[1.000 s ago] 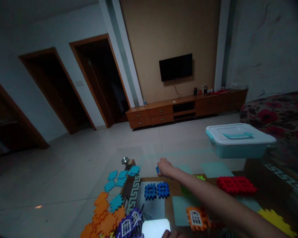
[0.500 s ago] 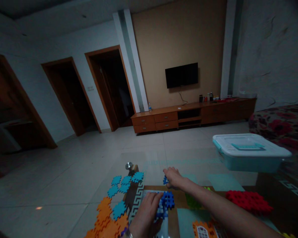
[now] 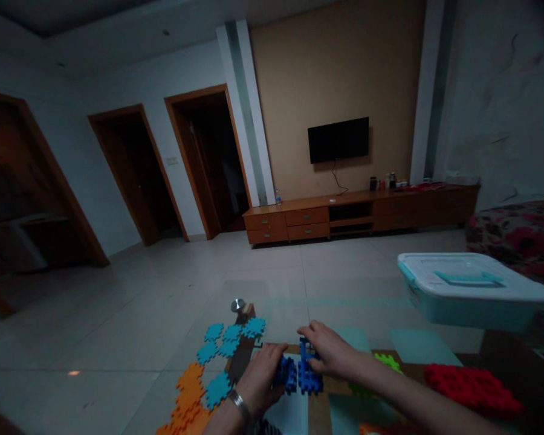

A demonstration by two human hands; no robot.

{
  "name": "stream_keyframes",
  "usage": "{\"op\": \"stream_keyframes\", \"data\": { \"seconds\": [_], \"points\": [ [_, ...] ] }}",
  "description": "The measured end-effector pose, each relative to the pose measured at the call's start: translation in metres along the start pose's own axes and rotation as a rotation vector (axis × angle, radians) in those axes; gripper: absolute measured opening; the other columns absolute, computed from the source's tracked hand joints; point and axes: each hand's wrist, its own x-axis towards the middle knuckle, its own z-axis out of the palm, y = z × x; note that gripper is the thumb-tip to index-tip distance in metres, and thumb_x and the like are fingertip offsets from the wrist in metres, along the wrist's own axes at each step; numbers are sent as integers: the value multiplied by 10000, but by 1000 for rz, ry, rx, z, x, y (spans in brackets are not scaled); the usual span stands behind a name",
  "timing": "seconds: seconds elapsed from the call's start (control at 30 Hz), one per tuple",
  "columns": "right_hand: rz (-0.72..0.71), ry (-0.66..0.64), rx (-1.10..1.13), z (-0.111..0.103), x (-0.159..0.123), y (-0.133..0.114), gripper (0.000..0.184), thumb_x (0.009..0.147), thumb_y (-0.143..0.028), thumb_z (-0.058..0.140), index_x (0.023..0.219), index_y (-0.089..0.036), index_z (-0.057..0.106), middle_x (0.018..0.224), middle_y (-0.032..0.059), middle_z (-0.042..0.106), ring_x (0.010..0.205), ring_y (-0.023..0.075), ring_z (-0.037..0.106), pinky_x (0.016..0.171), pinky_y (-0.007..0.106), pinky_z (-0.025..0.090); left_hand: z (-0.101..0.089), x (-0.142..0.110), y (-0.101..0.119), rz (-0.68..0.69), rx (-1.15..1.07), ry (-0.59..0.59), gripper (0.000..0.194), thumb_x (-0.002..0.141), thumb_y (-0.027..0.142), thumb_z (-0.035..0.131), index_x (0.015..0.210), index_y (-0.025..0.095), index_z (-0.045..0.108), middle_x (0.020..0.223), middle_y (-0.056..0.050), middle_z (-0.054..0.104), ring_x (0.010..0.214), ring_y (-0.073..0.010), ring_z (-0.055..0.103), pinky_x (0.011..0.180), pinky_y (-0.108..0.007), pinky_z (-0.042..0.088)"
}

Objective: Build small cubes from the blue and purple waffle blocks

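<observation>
Blue notched building tiles (image 3: pixel 291 376) sit under the curled fingers of my left hand (image 3: pixel 263 370), which grips them near the table's middle. Just to the right, my right hand (image 3: pixel 330 349) holds a blue lattice building tile (image 3: pixel 309 376), with its fingers bent over the top. The two blue groups stand side by side with a narrow gap. Light-blue toothed tiles (image 3: pixel 218 389) lie flat to the left of my left hand, beside orange toothed tiles (image 3: pixel 189 386). My palms hide parts of the blue pieces.
A glass table (image 3: pixel 172 350) bears the pieces. Red tiles (image 3: pixel 471 386) lie on the right, green tiles (image 3: pixel 388 361) beyond my right forearm. A lidded turquoise box (image 3: pixel 476 287) stands at the back right. Farther off are a low cabinet (image 3: pixel 308 223) and a television (image 3: pixel 338 140).
My right hand has come down and nearer to my left hand, bringing its blue piece beside the other blue tiles. My left hand has shifted slightly up. The view has tilted a little.
</observation>
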Motion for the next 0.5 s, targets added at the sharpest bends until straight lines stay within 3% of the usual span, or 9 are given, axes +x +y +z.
{"op": "stream_keyframes", "data": {
  "seconds": [0.23,0.5],
  "points": [
    [-73,-13,30,17,-16,-10,611,687,-154,558,1295,-154,490,1120,143,568,1041,286,531,908,374,410,0,-2,-10,-52,-29,-32,876,640,105,728,1414,197,328,1424,-119,446,1312,-267,378,1103,-441,274],
    [-63,-32,-13,30,-16,-10,596,696,-158,559,1286,-189,483,1173,134,548,1074,301,512,926,406,391,4,5,-4,-38,-56,-51,987,568,87,811,1419,224,331,1444,-94,441,1329,-249,369,1111,-389,271]
  ]
}}
